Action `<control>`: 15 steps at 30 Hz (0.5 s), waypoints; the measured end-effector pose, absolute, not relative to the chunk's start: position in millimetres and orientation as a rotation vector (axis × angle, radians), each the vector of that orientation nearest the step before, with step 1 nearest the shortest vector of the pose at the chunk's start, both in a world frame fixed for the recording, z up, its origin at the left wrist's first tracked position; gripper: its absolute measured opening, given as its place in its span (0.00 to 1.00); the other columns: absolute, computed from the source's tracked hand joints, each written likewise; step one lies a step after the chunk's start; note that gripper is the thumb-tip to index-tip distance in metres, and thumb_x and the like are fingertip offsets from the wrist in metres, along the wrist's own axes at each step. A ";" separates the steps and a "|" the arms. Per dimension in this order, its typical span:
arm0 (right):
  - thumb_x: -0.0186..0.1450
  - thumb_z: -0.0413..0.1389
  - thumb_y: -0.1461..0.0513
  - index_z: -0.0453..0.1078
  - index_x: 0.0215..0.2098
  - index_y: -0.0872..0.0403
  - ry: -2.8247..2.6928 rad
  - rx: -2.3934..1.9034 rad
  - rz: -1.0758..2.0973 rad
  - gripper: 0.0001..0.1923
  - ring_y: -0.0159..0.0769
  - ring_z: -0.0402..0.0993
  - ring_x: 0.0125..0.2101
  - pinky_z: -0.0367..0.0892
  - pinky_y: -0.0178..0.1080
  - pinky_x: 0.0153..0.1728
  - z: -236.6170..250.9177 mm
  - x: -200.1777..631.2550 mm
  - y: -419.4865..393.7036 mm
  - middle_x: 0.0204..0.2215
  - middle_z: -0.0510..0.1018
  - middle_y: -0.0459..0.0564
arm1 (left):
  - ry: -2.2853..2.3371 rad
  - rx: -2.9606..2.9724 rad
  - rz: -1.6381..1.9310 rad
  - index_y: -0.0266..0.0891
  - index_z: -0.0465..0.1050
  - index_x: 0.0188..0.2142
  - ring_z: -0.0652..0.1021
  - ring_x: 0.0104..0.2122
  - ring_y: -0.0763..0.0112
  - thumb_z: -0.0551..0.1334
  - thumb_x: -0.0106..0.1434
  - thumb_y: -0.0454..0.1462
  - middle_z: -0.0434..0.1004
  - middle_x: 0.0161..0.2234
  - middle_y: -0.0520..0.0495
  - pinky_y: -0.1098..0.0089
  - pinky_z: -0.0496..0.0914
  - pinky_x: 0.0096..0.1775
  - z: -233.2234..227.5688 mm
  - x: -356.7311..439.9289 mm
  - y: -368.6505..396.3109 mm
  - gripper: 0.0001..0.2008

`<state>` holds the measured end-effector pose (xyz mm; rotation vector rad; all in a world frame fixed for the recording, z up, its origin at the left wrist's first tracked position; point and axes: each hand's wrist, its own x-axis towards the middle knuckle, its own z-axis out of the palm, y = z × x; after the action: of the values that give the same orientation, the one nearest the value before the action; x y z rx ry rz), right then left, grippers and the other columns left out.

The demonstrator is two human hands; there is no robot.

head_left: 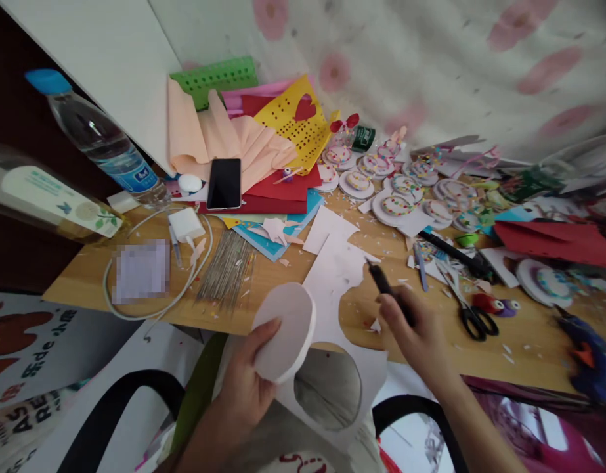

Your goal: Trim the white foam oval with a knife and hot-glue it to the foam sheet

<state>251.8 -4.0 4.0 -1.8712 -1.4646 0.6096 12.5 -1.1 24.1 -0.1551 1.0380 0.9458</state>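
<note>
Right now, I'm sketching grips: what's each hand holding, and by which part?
The left hand holds a white disc by its edge, thumb on its face; the right hand, a black pointed tool by its handle.

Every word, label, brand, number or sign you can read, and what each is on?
"de": white printed panel, lower left; Chinese characters around it too blurred to quote surely.
"AS" and "RE": pale printed cloth, bottom left; smaller lettering unreadable.
Too small or blurred: labels on the blue-capped bottle, the tall bottle and the green-labelled bottle.
Pixelated, unreadable: note.
No numbers readable.
</note>
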 end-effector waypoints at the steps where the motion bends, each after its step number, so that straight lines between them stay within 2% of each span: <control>1: 0.67 0.49 0.46 0.67 0.31 0.54 -1.444 -1.772 0.778 0.21 0.29 0.62 0.18 0.56 0.31 0.18 5.0 245.1 -6.0 0.18 0.66 0.42 | 1.079 -0.095 0.956 0.33 0.75 0.31 0.79 0.22 0.70 0.69 0.52 0.27 0.78 0.23 0.48 0.76 0.74 0.24 22.1 13.0 2.2 0.07; 4: 0.64 0.54 0.45 0.65 0.32 0.54 -1.311 -1.540 1.187 0.21 0.25 0.57 0.17 0.53 0.31 0.17 9.5 216.2 -11.2 0.20 0.64 0.40 | 1.161 0.095 0.963 0.34 0.77 0.36 0.81 0.28 0.67 0.73 0.47 0.27 0.82 0.32 0.44 0.75 0.76 0.28 18.6 15.5 11.9 0.15; 6: 0.61 0.59 0.46 0.64 0.35 0.53 -1.106 -1.452 1.400 0.21 0.24 0.53 0.17 0.50 0.30 0.16 11.0 198.9 -11.0 0.21 0.62 0.38 | 1.210 0.243 0.966 0.34 0.78 0.39 0.81 0.28 0.65 0.75 0.44 0.27 0.83 0.32 0.43 0.76 0.75 0.28 19.8 15.8 15.0 0.21; 10: 0.56 0.66 0.51 0.60 0.37 0.51 -0.611 -1.303 1.623 0.22 0.20 0.45 0.15 0.44 0.28 0.15 8.7 182.3 -5.6 0.18 0.55 0.33 | 1.160 0.403 1.032 0.33 0.79 0.35 0.82 0.29 0.64 0.74 0.44 0.27 0.83 0.29 0.43 0.77 0.73 0.27 27.9 10.5 12.8 0.17; 12: 0.55 0.67 0.53 0.59 0.37 0.50 -0.466 -1.206 1.637 0.23 0.20 0.41 0.15 0.42 0.27 0.15 6.5 178.1 -5.7 0.17 0.52 0.32 | 0.986 0.450 1.043 0.34 0.79 0.36 0.82 0.36 0.58 0.74 0.42 0.25 0.83 0.33 0.41 0.75 0.75 0.32 31.8 9.1 9.6 0.19; 15: 0.56 0.66 0.53 0.59 0.37 0.50 -0.358 -1.118 1.627 0.22 0.20 0.38 0.15 0.42 0.27 0.15 1.4 167.9 -12.8 0.17 0.49 0.31 | 0.857 0.684 1.057 0.35 0.78 0.44 0.77 0.50 0.52 0.72 0.38 0.20 0.81 0.45 0.40 0.70 0.74 0.47 33.2 15.4 4.3 0.30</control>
<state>167.9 -12.8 1.4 -1.1177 -0.3581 1.6267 15.4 4.3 33.2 0.6842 0.8575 1.0573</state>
